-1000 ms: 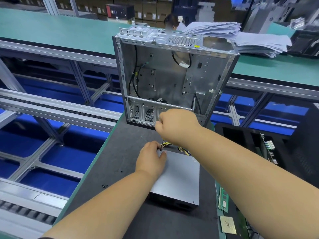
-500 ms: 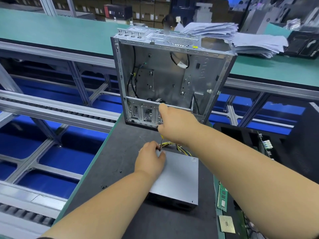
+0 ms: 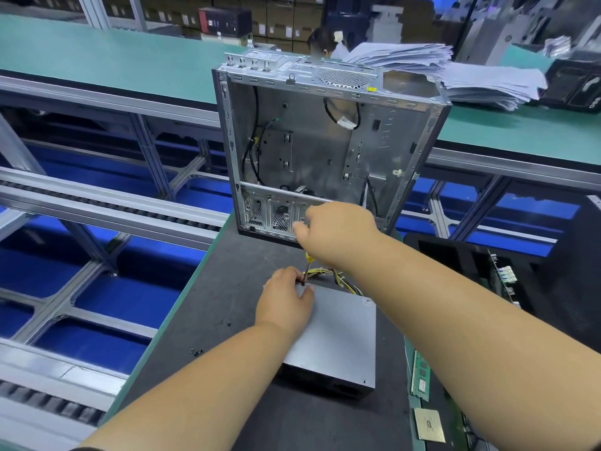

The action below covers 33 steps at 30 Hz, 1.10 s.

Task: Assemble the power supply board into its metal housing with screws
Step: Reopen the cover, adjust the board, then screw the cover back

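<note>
Hands working a screwdriver at a power supply lying on a dark desk (image 3: 211, 320), outside its housing.

The left hand (image 3: 286, 301) pinches the screwdriver (image 3: 306, 270) tip on the power supply (image 3: 338, 336); the right hand (image 3: 335, 232) grips its handle. The metal housing (image 3: 325, 148) behind stands empty. Any screw is hidden.

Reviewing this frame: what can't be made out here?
Head view only:
- Screwdriver handle: hidden inside right hand.
- Screwdriver tip and any screw: hidden by left hand on the power supply.
- Specks on mat: too small to identify.
</note>
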Available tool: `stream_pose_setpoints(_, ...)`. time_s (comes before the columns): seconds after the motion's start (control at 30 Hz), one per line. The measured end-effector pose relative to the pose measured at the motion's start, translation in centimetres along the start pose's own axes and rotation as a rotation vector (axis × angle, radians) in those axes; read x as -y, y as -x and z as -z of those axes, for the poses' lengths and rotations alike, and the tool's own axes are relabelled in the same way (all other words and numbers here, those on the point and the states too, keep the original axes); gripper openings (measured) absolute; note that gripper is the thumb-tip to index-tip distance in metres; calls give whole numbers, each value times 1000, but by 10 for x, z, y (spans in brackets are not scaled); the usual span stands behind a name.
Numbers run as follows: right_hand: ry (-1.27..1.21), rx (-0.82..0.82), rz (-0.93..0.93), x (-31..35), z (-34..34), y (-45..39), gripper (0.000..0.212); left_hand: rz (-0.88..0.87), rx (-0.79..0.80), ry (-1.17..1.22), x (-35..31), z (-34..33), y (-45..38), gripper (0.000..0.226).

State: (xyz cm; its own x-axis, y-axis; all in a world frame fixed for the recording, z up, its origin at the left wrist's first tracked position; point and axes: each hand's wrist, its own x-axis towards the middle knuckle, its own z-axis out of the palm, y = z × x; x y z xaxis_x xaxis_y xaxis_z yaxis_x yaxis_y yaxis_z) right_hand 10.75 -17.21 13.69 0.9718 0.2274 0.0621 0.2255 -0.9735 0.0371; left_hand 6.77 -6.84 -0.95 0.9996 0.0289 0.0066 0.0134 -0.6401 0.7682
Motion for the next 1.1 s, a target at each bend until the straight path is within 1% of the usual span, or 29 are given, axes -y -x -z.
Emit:
stream_pose_setpoints(0.03,-103,23,47,-2,2,0,26,-1,1,0,0,0,0,10)
stream_pose_setpoints(0.07,-188,37,103,-3,5,1,15,0,2,-1,0,0,0,10)
stream_pose_setpoints(0.13,-252,20,187,-5,7,2,20,7,6,-1,0,1,0,10)
stream_pose_setpoints(0.2,-165,-45,210,-5,7,3,18,11,4,-1,0,0,0,10)
stream_pose_setpoints(0.23,-75,-66,209,-4,6,4,19,11,-1,-2,0,0,0,10)
stream_pose_setpoints(0.3,87,-70,175,-3,1,5,31,9,-10,-2,-1,1,1,10)
stream_pose_setpoints(0.37,121,-71,121,-1,-5,7,41,4,-10,10,-2,1,1,9)
stream_pose_setpoints(0.4,107,-72,102,-1,-6,8,42,3,-8,18,-2,1,1,9)
stream_pose_setpoints(0.47,41,-50,84,1,-6,10,35,3,-3,28,-1,1,2,9)
stream_pose_setpoints(0.53,-37,-10,92,2,-2,11,20,9,1,17,-1,1,2,11)
stream_pose_setpoints(0.57,-69,25,103,2,1,10,17,14,1,7,-1,1,2,11)
stream_pose_setpoints(0.67,-130,162,123,-2,11,9,14,21,-3,-14,-2,1,1,10)
stream_pose_setpoints(0.7,-126,184,120,-4,14,8,14,18,-2,-16,-2,1,1,10)
stream_pose_setpoints(0.83,-58,144,146,-9,18,9,14,6,-2,-17,-2,1,1,10)
stream_pose_setpoints(1.03,-105,151,257,-6,16,8,21,0,0,-23,-2,1,1,10)
stream_pose_setpoints(1.1,-85,112,264,-5,13,6,14,-2,3,-25,-1,1,1,11)
